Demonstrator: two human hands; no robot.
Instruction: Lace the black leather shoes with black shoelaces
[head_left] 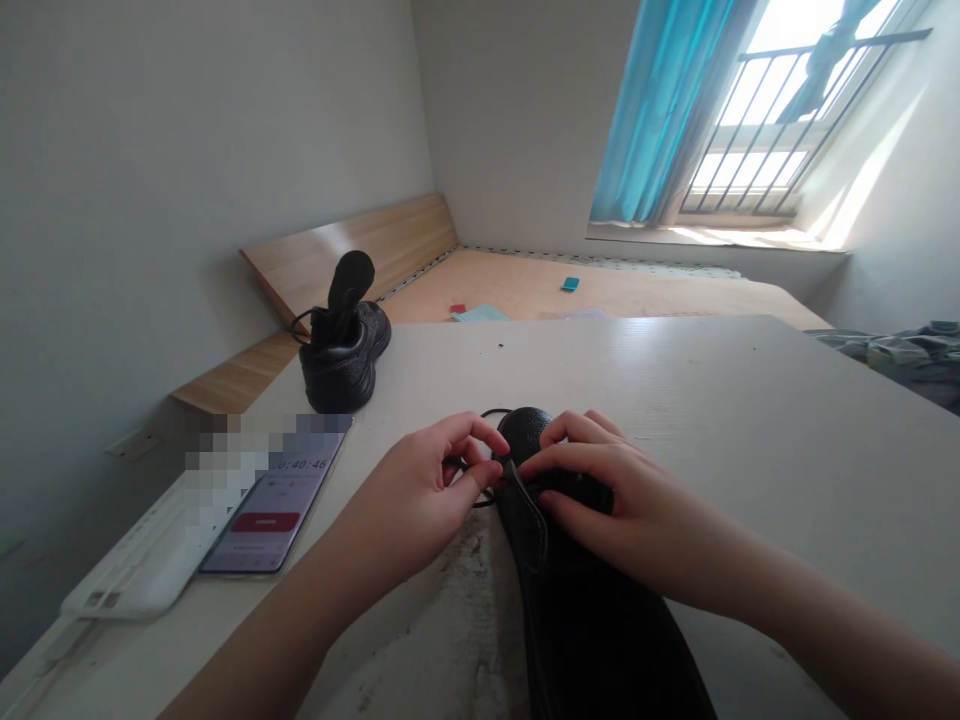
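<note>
A black leather shoe (592,630) lies on the table before me, its rounded toe pointing away. My left hand (450,475) is at the shoe's left side, thumb and fingertips pinched on a thin black shoelace (484,497) by the lacing flap (529,520). Loops of the lace stick out left of the toe. My right hand (607,480) lies over the front of the shoe from the right, its thumb and fingertips gripping the flap and upper. The eyelets are hard to make out under the fingers.
Another black shoe (341,360), its tongue or insole standing up, is at the table's far left edge. A lit phone (274,520) and a white device (150,560) with a cable lie on the left. Beyond the white table (675,400) is a bed (517,275).
</note>
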